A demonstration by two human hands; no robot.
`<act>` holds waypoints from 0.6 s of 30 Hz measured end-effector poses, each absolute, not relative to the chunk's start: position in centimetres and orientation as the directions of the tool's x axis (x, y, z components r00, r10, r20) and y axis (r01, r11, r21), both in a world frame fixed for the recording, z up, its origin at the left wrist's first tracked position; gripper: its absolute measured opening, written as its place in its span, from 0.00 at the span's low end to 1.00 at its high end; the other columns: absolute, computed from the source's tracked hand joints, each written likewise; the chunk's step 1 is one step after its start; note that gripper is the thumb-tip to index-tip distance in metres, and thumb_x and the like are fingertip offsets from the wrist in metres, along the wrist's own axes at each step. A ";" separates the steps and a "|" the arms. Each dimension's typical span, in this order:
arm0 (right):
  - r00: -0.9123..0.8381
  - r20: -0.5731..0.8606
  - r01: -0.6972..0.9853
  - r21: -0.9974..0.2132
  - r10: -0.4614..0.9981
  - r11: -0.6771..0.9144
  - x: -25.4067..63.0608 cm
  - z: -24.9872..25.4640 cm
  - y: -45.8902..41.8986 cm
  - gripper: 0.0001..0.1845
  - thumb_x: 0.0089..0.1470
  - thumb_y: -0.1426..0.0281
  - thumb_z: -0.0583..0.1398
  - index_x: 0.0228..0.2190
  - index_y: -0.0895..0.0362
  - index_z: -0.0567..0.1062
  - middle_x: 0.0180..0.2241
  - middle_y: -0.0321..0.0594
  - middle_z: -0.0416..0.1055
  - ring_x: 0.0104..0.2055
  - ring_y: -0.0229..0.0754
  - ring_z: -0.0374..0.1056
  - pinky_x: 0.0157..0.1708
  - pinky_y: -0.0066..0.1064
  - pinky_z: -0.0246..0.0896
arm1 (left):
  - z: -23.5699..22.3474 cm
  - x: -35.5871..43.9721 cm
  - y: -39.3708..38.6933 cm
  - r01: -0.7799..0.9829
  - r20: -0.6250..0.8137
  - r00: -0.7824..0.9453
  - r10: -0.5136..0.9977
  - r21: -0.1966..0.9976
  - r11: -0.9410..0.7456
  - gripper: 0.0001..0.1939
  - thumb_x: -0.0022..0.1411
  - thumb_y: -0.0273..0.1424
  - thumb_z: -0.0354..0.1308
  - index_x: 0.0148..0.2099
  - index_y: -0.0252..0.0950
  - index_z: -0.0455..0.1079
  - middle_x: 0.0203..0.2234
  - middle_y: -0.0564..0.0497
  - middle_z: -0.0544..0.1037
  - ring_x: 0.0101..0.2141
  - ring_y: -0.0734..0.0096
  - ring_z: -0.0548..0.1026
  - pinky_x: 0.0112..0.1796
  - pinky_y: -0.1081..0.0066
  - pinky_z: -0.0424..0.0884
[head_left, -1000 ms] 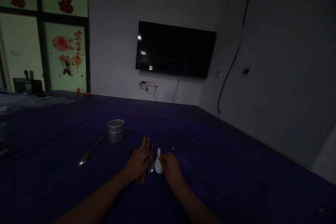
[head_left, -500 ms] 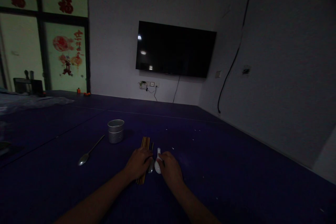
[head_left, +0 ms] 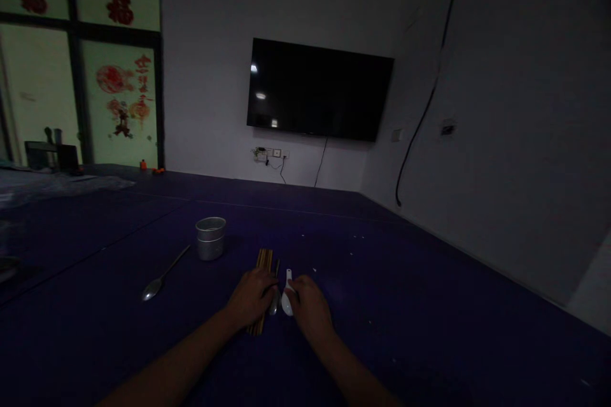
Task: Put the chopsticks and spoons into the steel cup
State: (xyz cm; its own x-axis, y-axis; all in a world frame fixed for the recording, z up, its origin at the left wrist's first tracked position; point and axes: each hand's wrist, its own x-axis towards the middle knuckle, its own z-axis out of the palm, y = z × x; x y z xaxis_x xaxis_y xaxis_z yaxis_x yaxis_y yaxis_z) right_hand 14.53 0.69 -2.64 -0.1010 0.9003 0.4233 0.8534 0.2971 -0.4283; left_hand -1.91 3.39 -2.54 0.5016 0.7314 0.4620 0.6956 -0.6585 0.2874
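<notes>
My left hand point(head_left: 252, 297) lies across a bundle of wooden chopsticks point(head_left: 264, 259), its fingers curled over the middle of them. Beside the thumb is a small metal spoon point(head_left: 273, 306), partly covered by that hand; whether the thumb grips it I cannot tell. A white soup spoon point(head_left: 287, 305) lies just to the right, handle pointing away from me. My right hand point(head_left: 309, 306) pinches it by the handle, with the bowl toward me. The two hands are close together but apart.
A silvery metal cup point(head_left: 210, 240) stands upright at the left behind the chopsticks. Left of it rests a long metal spoon point(head_left: 162, 280). Clear plastic sheeting point(head_left: 71, 186) covers the far left of the purple tabletop point(head_left: 429, 318). Small white scraps are scattered about.
</notes>
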 end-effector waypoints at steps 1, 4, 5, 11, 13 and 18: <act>-0.099 0.413 0.852 -0.434 0.905 0.291 14.5 -2.6 0.7 0.14 0.56 0.72 0.53 0.39 0.57 0.77 0.37 0.44 0.73 0.42 0.43 0.69 0.42 0.29 0.59 | -2.5 -1.9 3.4 0.694 0.458 0.508 0.730 0.285 -0.662 0.14 0.61 0.29 0.47 0.45 0.36 0.72 0.42 0.48 0.77 0.45 0.63 0.71 0.48 0.63 0.65; -0.093 0.413 0.853 -0.436 0.906 0.286 14.5 -2.5 0.6 0.13 0.56 0.72 0.53 0.38 0.56 0.77 0.37 0.44 0.73 0.42 0.44 0.69 0.42 0.29 0.59 | -2.4 -1.9 3.3 0.698 0.452 0.510 0.732 0.280 -0.659 0.14 0.61 0.29 0.47 0.44 0.36 0.72 0.41 0.48 0.77 0.45 0.63 0.71 0.47 0.62 0.65; -0.091 0.418 0.854 -0.434 0.904 0.287 14.5 -2.5 0.6 0.13 0.56 0.72 0.53 0.38 0.56 0.77 0.37 0.44 0.73 0.41 0.44 0.69 0.41 0.29 0.59 | -2.3 -1.9 3.2 0.703 0.452 0.504 0.736 0.280 -0.653 0.14 0.61 0.29 0.47 0.44 0.36 0.72 0.41 0.48 0.77 0.45 0.62 0.71 0.47 0.62 0.65; -0.094 0.462 0.860 -0.408 0.882 0.305 14.4 -2.6 0.5 0.12 0.56 0.72 0.54 0.37 0.58 0.77 0.36 0.45 0.74 0.39 0.45 0.70 0.39 0.30 0.60 | -2.4 -1.9 3.2 0.706 0.479 0.480 0.735 0.287 -0.648 0.14 0.61 0.30 0.47 0.44 0.37 0.72 0.41 0.47 0.78 0.45 0.63 0.71 0.47 0.62 0.65; -0.105 0.475 0.859 -0.399 0.874 0.320 14.4 -2.7 0.5 0.12 0.56 0.72 0.54 0.37 0.57 0.77 0.36 0.45 0.74 0.39 0.45 0.70 0.40 0.31 0.60 | -2.6 -2.0 3.3 0.698 0.492 0.478 0.728 0.290 -0.655 0.14 0.61 0.30 0.47 0.44 0.37 0.73 0.41 0.47 0.78 0.45 0.63 0.71 0.47 0.61 0.66; -0.107 0.517 0.847 -0.401 0.849 0.350 14.5 -2.8 0.6 0.12 0.56 0.72 0.55 0.37 0.56 0.77 0.34 0.44 0.74 0.38 0.45 0.70 0.38 0.31 0.60 | -2.7 -2.0 3.3 0.693 0.515 0.479 0.711 0.275 -0.666 0.15 0.62 0.30 0.46 0.44 0.37 0.72 0.41 0.47 0.77 0.45 0.63 0.72 0.47 0.62 0.66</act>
State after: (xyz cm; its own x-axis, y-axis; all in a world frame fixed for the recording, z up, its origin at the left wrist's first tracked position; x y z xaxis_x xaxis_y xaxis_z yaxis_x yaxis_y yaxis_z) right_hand 14.46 0.58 -2.83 -0.1067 0.8494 0.5168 0.8466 0.3502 -0.4008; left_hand -1.97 3.30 -2.66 0.4792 0.7109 0.5148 0.6933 -0.6662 0.2746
